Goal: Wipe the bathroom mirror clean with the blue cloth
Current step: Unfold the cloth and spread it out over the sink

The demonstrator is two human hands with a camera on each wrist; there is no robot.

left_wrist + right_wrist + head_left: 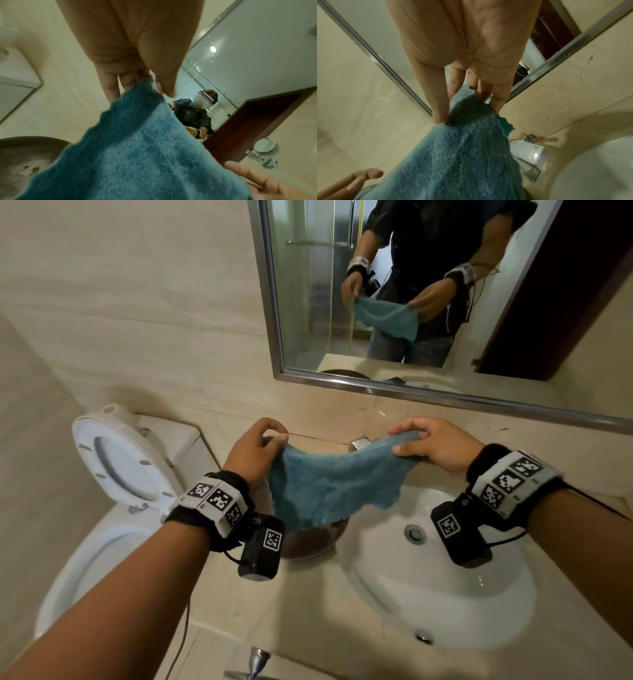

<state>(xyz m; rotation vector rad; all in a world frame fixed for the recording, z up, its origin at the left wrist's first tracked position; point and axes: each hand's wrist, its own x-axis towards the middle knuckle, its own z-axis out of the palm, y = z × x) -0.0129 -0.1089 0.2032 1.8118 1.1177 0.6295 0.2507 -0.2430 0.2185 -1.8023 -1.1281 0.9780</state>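
A fluffy blue cloth (329, 484) hangs spread between my two hands above the counter, below the mirror (428, 285). My left hand (274, 436) pinches its left top corner. My right hand (406, 441) pinches the right top corner between thumb and fingers. The left wrist view shows the cloth (137, 155) running down from my left hand (152, 81), and the mirror (240, 67) beyond. In the right wrist view my right hand (467, 105) holds the cloth (462, 155) near the mirror's metal frame (385, 65). The cloth does not touch the glass.
A white oval sink (445, 594) lies under my right wrist, with a chrome tap (359, 444) behind the cloth. A dark round bowl (315, 539) sits on the beige counter (301, 611). A toilet with raised lid (120, 460) stands at the left.
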